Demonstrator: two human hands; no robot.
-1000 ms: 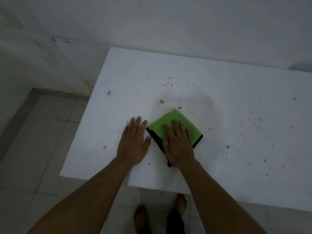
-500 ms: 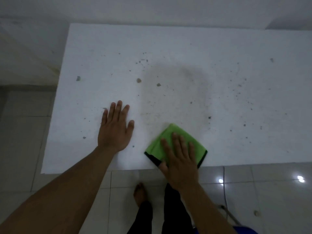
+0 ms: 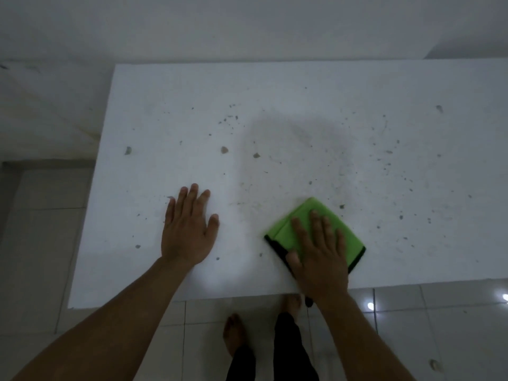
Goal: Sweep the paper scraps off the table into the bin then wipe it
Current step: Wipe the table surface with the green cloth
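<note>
from the green cloth [image 3: 308,224] as my landmark, and starting at the far left: the left edge of the white tabletop [image 3: 275,86] drops off to tiled floor [image 3: 41,243] well left of the cloth, and no bin shows anywhere in view, so i cannot tell which edge it sits under. a lone grey scrap [image 3: 127,150] lies far left of the cloth and farther from the person, with two more scraps [image 3: 224,150] up-left of it, toward the back. the left hand [image 3: 187,229] rests flat on the tabletop left of the cloth, fingers straight and spread, holding nothing, with a bare strip of tabletop between the two; it looks to be a brace rather than a worker. then the cloth itself, folded square and turned like a diamond, one corner pointing away from the person and its black-trimmed edge facing the near left. the right hand [image 3: 319,254] lies flat on its near half, fingers straight and pressing down, not curled round it, so this hand is plainly the one on the job. the cloth sits close to the near edge of the tabletop, with the person's feet just below. a small crumb [image 3: 342,206] lies just right of the cloth's far corner, and beyond that, further right, a wide scatter of fine specks [image 3: 404,177] that i judge to be unwiped ground. the open room is away from the person and to the right; the near edge leaves little room to pull back.
</note>
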